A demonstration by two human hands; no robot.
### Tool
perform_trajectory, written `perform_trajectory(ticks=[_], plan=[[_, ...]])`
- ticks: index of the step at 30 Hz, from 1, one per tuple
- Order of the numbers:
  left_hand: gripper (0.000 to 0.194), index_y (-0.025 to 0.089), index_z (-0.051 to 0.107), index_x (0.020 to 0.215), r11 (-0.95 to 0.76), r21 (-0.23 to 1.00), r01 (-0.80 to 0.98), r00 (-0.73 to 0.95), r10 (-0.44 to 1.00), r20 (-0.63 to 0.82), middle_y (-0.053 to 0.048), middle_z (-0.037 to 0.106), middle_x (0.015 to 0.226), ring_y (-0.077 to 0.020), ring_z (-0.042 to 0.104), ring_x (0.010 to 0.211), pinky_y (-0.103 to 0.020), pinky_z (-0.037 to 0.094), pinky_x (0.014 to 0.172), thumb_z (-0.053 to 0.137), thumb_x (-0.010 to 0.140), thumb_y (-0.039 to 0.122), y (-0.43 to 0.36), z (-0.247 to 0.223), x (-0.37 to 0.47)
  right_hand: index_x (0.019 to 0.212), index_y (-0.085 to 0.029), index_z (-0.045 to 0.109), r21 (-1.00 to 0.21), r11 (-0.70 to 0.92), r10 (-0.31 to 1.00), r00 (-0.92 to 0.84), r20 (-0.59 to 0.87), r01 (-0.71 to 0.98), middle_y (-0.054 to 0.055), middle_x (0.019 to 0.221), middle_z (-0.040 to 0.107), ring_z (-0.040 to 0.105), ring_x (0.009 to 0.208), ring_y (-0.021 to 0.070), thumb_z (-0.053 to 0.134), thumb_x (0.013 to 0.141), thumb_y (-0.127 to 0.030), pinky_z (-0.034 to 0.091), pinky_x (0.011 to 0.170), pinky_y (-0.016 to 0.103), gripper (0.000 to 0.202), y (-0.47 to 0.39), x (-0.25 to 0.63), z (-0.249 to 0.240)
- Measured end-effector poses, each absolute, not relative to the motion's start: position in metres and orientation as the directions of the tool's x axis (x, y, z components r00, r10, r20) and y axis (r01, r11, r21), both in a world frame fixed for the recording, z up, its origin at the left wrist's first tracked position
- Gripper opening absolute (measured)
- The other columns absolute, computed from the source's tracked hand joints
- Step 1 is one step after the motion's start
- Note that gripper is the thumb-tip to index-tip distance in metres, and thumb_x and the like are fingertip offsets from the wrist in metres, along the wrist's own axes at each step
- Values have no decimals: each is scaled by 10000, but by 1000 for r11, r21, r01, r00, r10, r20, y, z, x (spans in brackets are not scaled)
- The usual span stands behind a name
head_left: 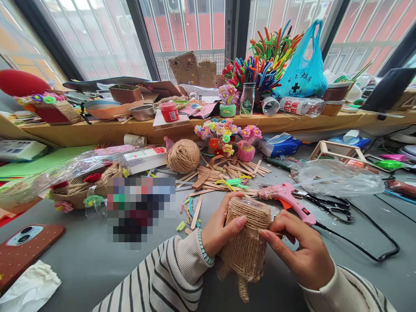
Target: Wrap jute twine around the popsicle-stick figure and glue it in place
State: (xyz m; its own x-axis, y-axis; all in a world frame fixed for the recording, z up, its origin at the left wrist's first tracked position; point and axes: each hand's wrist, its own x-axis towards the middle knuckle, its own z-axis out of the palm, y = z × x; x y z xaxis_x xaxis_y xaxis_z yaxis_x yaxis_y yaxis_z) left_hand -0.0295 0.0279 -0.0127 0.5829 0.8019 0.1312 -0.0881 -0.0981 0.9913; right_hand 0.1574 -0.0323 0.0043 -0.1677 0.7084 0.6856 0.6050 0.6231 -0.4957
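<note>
Holding twine-wrapped jar, both hands

Head view: my left hand [224, 227] wraps the jar's [247, 234] side, thumb across the twine; my right hand [300, 245] pinches near its upper right edge. Jar sits low centre, above the grey table [156, 268], with the pink glue gun [289, 197] just behind.

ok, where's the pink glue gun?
Glue gun: head view, right of centre, on the table beyond the right hand, between the twine-wrapped piece and scissors.
</note>
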Motion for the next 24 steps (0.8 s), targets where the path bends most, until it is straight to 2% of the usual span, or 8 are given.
perform_trajectory(ticks=[10, 18, 21, 24], plan=[[663, 201, 386, 1266, -103, 991, -86, 593, 794, 134, -61, 596, 1036, -236, 553, 994, -378, 404, 924, 598, 782, 600, 27, -12, -29, 649, -204, 534, -496, 628, 701, -160, 694, 600, -29, 561, 508, 478, 481, 89, 612, 862, -216, 415, 417, 197, 226, -31, 157, 4], [660, 192, 416, 1257, -96, 993, -67, 562, 819, 117, -79, 594, 1086, -257, 549, 1024, -407, 391, 954, 595, 777, 608, 28, -14, -29, 645, -202, 556, -530, 605, 728, -141, 671, 594, -18, 566, 509, 468, 495, 101, 578, 883, -242, 414, 431, 225, 243, -33, 155, 3], [633, 199, 428, 1243, -72, 991, -109, 548, 828, 120, -81, 596, 1113, -262, 548, 1056, -408, 387, 972, 596, 781, 597, 28, -13, -29, 642, -202, 549, -587, 569, 751, -73, 656, 576, -15, 574, 492, 464, 514, 111, 553, 900, -261, 412, 455, 247, 264, -34, 156, 1], [618, 211, 438, 1228, -12, 980, -200, 529, 840, 119, -86, 591, 1160, -270, 544, 1102, -401, 388, 988, 617, 767, 582, 27, -10, -27, 664, -201, 562, -602, 591, 748, -87, 658, 536, -17, 580, 507, 471, 519, 109, 565, 892, -233, 417, 462, 243, 231, -34, 157, -2]])
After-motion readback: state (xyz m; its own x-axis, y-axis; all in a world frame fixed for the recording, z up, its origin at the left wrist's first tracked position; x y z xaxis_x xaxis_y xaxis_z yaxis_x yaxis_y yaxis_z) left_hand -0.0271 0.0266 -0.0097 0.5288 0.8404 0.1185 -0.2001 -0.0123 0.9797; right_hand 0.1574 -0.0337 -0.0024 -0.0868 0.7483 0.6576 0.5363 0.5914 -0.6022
